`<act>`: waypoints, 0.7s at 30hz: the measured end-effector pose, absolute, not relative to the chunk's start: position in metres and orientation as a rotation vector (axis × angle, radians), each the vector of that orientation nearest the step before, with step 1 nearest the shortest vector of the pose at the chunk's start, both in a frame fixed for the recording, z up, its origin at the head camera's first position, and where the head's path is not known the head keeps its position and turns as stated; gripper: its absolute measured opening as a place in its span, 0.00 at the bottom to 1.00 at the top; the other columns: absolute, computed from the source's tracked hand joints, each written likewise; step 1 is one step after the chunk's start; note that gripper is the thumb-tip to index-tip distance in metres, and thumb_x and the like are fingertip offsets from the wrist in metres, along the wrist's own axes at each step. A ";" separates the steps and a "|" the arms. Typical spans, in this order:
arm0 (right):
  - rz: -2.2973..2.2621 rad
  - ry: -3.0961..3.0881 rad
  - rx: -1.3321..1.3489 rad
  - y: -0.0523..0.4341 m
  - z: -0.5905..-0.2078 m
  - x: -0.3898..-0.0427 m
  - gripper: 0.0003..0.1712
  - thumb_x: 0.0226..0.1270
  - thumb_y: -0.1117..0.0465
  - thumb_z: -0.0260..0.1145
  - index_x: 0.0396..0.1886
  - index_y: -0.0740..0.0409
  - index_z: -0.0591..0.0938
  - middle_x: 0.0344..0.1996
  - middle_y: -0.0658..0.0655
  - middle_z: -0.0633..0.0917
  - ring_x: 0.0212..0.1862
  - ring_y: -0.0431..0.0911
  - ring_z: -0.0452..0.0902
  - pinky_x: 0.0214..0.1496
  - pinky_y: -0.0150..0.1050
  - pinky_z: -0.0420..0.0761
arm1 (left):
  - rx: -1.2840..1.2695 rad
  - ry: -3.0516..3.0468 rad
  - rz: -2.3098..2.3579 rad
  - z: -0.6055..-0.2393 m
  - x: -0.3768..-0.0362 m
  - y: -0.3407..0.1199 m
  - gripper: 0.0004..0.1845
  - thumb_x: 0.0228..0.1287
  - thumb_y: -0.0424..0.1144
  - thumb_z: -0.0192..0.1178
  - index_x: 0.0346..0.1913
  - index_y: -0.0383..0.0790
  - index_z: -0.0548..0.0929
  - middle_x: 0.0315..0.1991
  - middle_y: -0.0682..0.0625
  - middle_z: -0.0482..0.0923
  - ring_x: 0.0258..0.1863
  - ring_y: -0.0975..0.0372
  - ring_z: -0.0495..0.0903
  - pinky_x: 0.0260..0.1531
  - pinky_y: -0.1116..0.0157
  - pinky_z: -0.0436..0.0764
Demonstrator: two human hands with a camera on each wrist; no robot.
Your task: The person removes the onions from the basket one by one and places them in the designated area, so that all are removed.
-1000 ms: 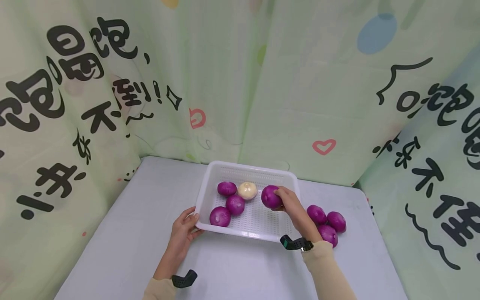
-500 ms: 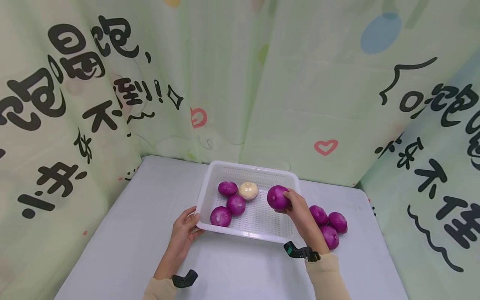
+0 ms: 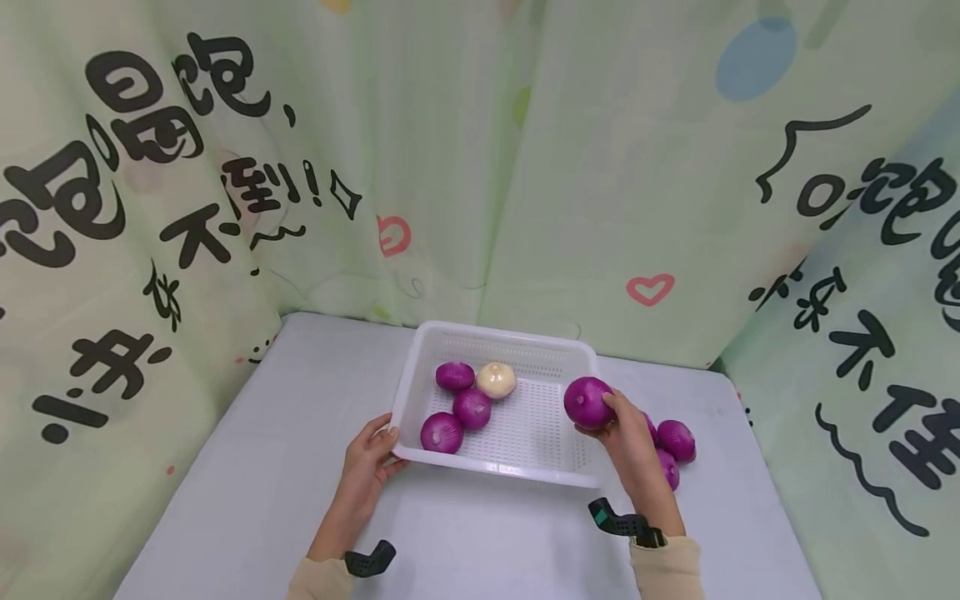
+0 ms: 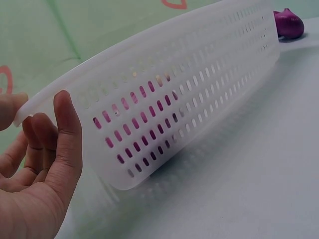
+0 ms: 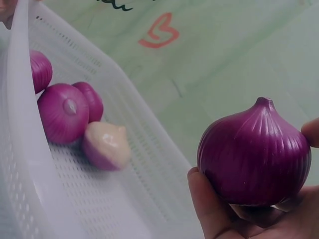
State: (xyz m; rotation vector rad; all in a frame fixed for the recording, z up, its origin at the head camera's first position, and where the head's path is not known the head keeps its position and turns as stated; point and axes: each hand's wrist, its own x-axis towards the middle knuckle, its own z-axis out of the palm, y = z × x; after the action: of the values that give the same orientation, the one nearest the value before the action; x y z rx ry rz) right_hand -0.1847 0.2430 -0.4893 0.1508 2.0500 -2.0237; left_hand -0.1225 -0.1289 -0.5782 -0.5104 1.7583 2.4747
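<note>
My right hand [image 3: 617, 419] grips a purple onion [image 3: 587, 402] and holds it in the air over the right rim of a white perforated basket [image 3: 420, 367]. In the right wrist view the same onion [image 5: 254, 154] rests in my curled fingers [image 5: 207, 209], beside the basket wall [image 5: 20, 124]. My left hand [image 3: 381, 446] pinches the basket's near left corner, thumb on the rim. In the left wrist view my left hand [image 4: 45, 164] is curled against the basket wall [image 4: 199, 99]. Three purple onions [image 3: 472, 408] and one pale onion [image 3: 496, 380] lie in the basket.
More purple onions [image 3: 677, 440] lie on the grey table [image 3: 262, 467] just right of the basket, partly hidden behind my right hand. Printed green curtains [image 3: 480, 167] close in the table at the back and on both sides.
My right hand has carried the purple onion to the right, from over the basket's inside to over its right rim. The left hand has kept its hold on the corner.
</note>
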 end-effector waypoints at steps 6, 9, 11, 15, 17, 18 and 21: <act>-2.088 2.018 0.232 0.258 -0.488 -0.176 0.37 0.87 0.43 0.40 0.84 0.56 0.52 0.81 0.60 0.58 0.65 0.38 0.72 0.59 0.27 0.81 | -0.507 1.749 2.492 -0.579 -0.122 -0.128 0.27 0.78 0.37 0.58 0.75 0.34 0.67 0.49 0.47 0.79 0.45 0.59 0.83 0.43 0.65 0.87; -2.157 1.973 0.293 0.266 -0.487 -0.170 0.37 0.87 0.43 0.39 0.85 0.55 0.48 0.83 0.59 0.54 0.73 0.45 0.65 0.59 0.27 0.81 | -0.496 1.757 2.484 -0.579 -0.123 -0.127 0.27 0.78 0.38 0.58 0.75 0.34 0.67 0.48 0.48 0.79 0.44 0.60 0.83 0.44 0.65 0.87; -2.195 1.937 0.334 0.273 -0.486 -0.166 0.39 0.87 0.42 0.38 0.86 0.53 0.43 0.85 0.57 0.48 0.79 0.50 0.58 0.63 0.29 0.80 | -0.498 1.759 2.481 -0.579 -0.123 -0.127 0.27 0.78 0.38 0.58 0.75 0.34 0.67 0.47 0.48 0.79 0.44 0.60 0.82 0.44 0.65 0.87; -2.256 1.917 0.394 0.288 -0.488 -0.160 0.41 0.86 0.40 0.37 0.86 0.52 0.39 0.86 0.55 0.42 0.84 0.53 0.47 0.71 0.34 0.74 | -0.505 1.768 2.474 -0.579 -0.123 -0.126 0.27 0.79 0.37 0.58 0.75 0.34 0.67 0.48 0.47 0.79 0.43 0.60 0.82 0.43 0.65 0.87; -2.271 1.929 0.406 0.295 -0.489 -0.156 0.42 0.86 0.39 0.37 0.86 0.51 0.37 0.86 0.55 0.40 0.85 0.53 0.44 0.70 0.35 0.75 | -0.510 1.769 2.477 -0.579 -0.123 -0.126 0.27 0.79 0.38 0.58 0.75 0.34 0.67 0.48 0.47 0.79 0.43 0.61 0.82 0.43 0.65 0.87; -2.288 1.931 0.408 0.298 -0.490 -0.155 0.42 0.86 0.39 0.37 0.86 0.51 0.38 0.86 0.55 0.41 0.84 0.53 0.44 0.67 0.34 0.78 | -0.515 1.763 2.482 -0.579 -0.123 -0.127 0.27 0.79 0.37 0.57 0.74 0.34 0.67 0.48 0.47 0.79 0.43 0.61 0.82 0.43 0.65 0.87; -2.330 1.931 0.439 0.309 -0.494 -0.148 0.42 0.86 0.38 0.37 0.86 0.50 0.37 0.84 0.56 0.43 0.83 0.53 0.46 0.58 0.29 0.83 | -0.510 1.758 2.486 -0.579 -0.123 -0.127 0.27 0.79 0.37 0.57 0.75 0.34 0.67 0.47 0.48 0.79 0.43 0.61 0.82 0.43 0.65 0.87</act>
State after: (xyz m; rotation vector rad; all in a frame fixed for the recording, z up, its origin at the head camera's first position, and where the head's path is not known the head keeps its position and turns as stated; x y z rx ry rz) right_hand -0.1480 0.3093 -0.4936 0.4392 1.9315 -2.3297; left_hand -0.1231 -0.1267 -0.5793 -0.5102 1.7576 2.4858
